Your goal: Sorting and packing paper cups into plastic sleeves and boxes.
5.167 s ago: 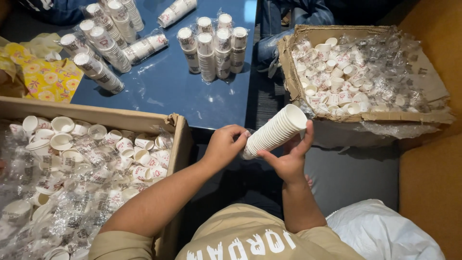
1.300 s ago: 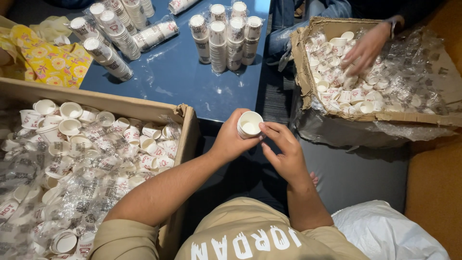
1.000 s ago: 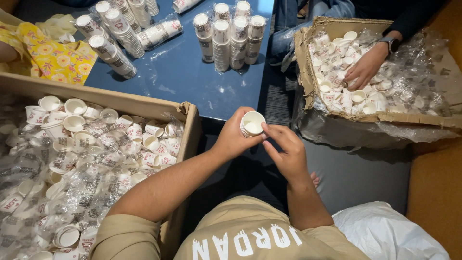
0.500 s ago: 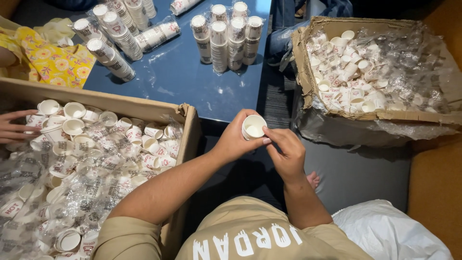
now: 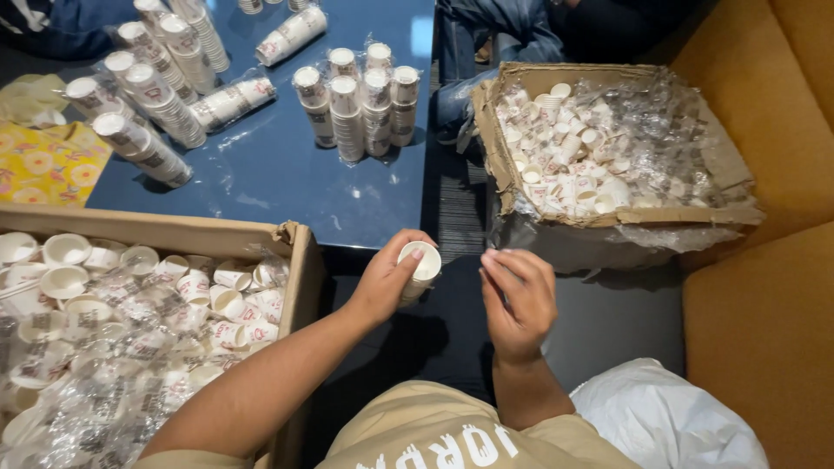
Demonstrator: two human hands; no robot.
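Left hand (image 5: 387, 282) gripping cup stack (image 5: 420, 267), right hand (image 5: 519, 295) curled beside

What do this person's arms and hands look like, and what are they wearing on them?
Both forearms are bare: no gloves, and no watch, ring or bracelet that I can see on the left hand or right hand. The only clothing is a tan short-sleeved shirt with white block lettering. Fingers are uncovered, nails short.
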